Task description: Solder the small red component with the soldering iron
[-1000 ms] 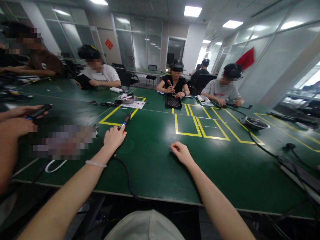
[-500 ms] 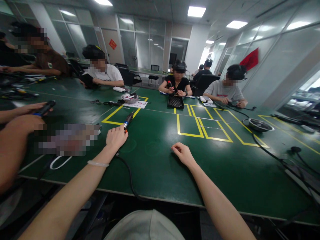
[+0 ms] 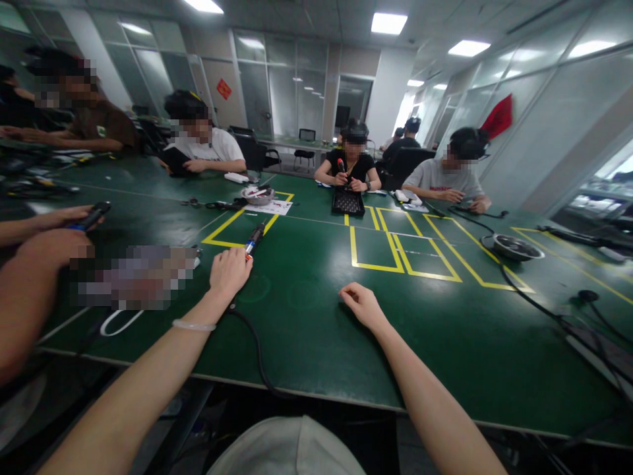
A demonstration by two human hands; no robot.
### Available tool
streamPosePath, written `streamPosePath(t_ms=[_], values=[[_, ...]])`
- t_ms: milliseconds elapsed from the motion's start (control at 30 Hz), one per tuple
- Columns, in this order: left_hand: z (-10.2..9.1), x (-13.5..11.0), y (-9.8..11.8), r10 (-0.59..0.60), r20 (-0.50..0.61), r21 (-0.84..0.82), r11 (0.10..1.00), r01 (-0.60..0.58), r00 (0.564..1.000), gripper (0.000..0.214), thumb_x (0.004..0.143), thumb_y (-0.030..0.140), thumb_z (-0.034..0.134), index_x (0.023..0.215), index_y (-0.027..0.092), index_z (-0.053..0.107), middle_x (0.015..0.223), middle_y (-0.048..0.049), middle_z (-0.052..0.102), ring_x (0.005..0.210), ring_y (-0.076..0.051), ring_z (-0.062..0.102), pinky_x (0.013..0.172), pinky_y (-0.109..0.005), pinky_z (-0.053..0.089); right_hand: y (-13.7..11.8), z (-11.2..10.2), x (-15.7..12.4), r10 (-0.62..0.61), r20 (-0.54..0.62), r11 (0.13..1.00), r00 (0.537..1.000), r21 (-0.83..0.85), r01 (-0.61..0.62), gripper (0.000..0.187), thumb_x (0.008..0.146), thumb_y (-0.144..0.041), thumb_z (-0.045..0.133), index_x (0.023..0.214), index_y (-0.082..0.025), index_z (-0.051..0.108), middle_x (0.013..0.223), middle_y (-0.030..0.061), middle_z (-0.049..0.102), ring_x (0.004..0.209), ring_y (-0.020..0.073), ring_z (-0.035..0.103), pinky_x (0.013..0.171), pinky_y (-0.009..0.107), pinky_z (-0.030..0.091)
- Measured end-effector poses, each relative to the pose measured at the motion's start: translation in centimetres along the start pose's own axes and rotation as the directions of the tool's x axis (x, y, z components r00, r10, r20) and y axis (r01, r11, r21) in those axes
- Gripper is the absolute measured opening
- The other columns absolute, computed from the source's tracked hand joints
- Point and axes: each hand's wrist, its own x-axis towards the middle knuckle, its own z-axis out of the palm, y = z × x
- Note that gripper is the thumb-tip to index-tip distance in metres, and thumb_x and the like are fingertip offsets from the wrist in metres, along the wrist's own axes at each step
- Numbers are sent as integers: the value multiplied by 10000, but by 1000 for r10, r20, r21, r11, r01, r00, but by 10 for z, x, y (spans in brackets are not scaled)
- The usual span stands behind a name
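My left hand (image 3: 230,270) lies on the green table with its fingers wrapped round a dark cylindrical tool with a blue band (image 3: 255,239). The tool's far end points away from me, and a bit of orange shows beside my fingers. A black cable (image 3: 258,356) comes out near my left wrist and hangs over the table's front edge. Further right, my right hand (image 3: 363,303) rests on the bare tabletop with its fingers curled in and nothing visible in them.
Yellow tape outlines (image 3: 376,267) mark the green table (image 3: 306,343). Beyond stand a bowl of small items (image 3: 258,194), a black tray (image 3: 347,202) and, rightward, a metal bowl (image 3: 517,247) with cables. On the left, a neighbour's hand (image 3: 54,251) is near a dark tool (image 3: 93,215). Several people sit around.
Both my hands and the tool stay in place. Across the table, the person on the right has raised a hand slightly, and the person at the left has shifted a dark tablet-like object.
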Motion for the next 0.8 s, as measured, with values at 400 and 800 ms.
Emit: streamPosePath(t_ms=[400,800], values=[[-25,0,62,198,-40,-341,919,-200,979,306,934,418,397,986,193,598,902,-74,679,879,-238,611,868,-366,391,-1,-1,-1,-6,-3,1000,1000,3,6,187,875,-283,518,846,-186,676,795,32,667,722,166,603,662,262,448],[-8,-33,172,567,-7,-765,527,-369,823,237,889,398,519,988,230,653,865,-7,655,751,-132,586,671,-231,418,6,1,0,52,23,997,998,58,-53,195,875,-323,508,834,-185,640,742,13,660,666,160,587,642,261,441]])
